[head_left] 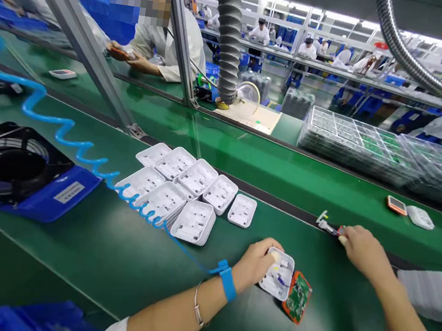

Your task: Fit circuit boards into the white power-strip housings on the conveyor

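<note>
My left hand (258, 264), with a blue wrist strap, grips the left edge of a white plastic housing (280, 277) above the green work surface. A small blue part and wires show inside the housing. Touching its right side is an orange-framed green circuit board (298, 298). Farther right, my right hand (357, 246) has its fingers closed on a small tool (329, 228) with a white and metal end, near the back edge of the bench. Left of my hands stand stacks of white housings (193, 222), with a single white housing (242, 210) beside them.
A blue coiled cord (82, 154) crosses the left side by a black fan (15, 164). Behind the bench edge, the green belt (286, 166) carries an orange-and-white device (397, 205) and a white piece (420, 217). Clear trays (355, 146) are stacked beyond; a person (160, 36) works opposite.
</note>
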Action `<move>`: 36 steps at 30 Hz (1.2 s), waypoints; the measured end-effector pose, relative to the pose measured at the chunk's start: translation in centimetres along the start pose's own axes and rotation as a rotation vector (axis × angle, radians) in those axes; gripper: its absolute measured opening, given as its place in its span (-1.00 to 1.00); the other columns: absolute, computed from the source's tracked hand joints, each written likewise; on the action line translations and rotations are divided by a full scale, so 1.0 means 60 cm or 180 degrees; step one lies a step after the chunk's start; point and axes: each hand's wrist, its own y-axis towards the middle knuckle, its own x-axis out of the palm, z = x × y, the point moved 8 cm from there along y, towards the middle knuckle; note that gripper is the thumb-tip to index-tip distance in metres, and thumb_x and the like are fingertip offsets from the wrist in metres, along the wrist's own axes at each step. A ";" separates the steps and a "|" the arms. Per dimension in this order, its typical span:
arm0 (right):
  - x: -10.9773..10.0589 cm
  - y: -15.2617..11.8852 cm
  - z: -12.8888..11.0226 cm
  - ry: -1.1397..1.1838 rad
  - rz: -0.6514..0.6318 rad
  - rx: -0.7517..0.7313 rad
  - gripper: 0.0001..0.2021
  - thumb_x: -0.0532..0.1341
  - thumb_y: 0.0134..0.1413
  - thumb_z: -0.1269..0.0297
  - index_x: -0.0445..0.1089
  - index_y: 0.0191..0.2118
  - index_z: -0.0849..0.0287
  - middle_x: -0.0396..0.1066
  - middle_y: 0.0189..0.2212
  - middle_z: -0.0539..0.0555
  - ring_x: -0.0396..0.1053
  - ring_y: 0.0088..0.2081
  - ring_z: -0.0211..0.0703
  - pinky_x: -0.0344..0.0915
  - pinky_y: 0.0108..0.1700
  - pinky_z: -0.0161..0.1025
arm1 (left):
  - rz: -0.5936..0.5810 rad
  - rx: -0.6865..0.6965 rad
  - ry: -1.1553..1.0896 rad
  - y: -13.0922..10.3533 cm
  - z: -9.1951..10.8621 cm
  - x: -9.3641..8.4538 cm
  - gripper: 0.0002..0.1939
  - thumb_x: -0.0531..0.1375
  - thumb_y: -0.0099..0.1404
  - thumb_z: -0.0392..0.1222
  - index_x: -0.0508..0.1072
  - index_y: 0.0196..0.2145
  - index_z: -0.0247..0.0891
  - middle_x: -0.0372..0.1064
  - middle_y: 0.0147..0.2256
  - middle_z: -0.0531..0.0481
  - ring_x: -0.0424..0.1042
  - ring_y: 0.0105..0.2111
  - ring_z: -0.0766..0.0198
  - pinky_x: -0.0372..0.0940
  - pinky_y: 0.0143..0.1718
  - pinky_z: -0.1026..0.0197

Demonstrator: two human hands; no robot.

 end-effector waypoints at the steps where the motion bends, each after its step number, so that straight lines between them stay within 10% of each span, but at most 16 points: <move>1: -0.006 -0.027 -0.036 0.0038 -0.0051 -0.0238 -0.86 0.07 0.06 0.31 0.36 -0.35 0.18 0.33 -0.37 0.13 0.28 -0.30 -0.08 0.15 -0.24 -0.21 | 0.0038 -0.0039 -0.0007 0.001 -0.004 0.000 -0.81 0.00 0.17 -0.25 0.37 -0.30 -0.28 0.26 -0.48 0.07 0.20 -0.51 0.38 0.11 -0.49 0.36; 11: -0.044 -0.196 -0.320 0.1331 0.0274 -0.0978 -0.88 0.01 0.10 0.32 0.27 -0.31 0.14 0.31 -0.36 0.09 0.25 -0.30 -0.10 0.16 -0.26 -0.21 | 0.0405 0.0290 0.0641 -0.005 0.011 -0.004 -0.71 -0.08 0.29 -0.11 0.38 -0.35 -0.27 0.37 -0.36 0.03 0.30 -0.32 0.31 0.21 -0.28 0.32; 36: -0.020 -0.193 -0.322 0.1259 0.0629 -0.1104 -0.85 -0.04 0.11 0.45 0.22 -0.39 0.19 0.24 -0.41 0.09 0.17 -0.33 -0.13 0.09 -0.25 -0.23 | 0.0497 0.0318 0.1080 -0.016 0.013 -0.004 -0.65 -0.07 0.27 -0.22 0.43 -0.11 -0.29 0.43 -0.11 -0.07 0.38 -0.10 0.21 0.23 -0.05 0.23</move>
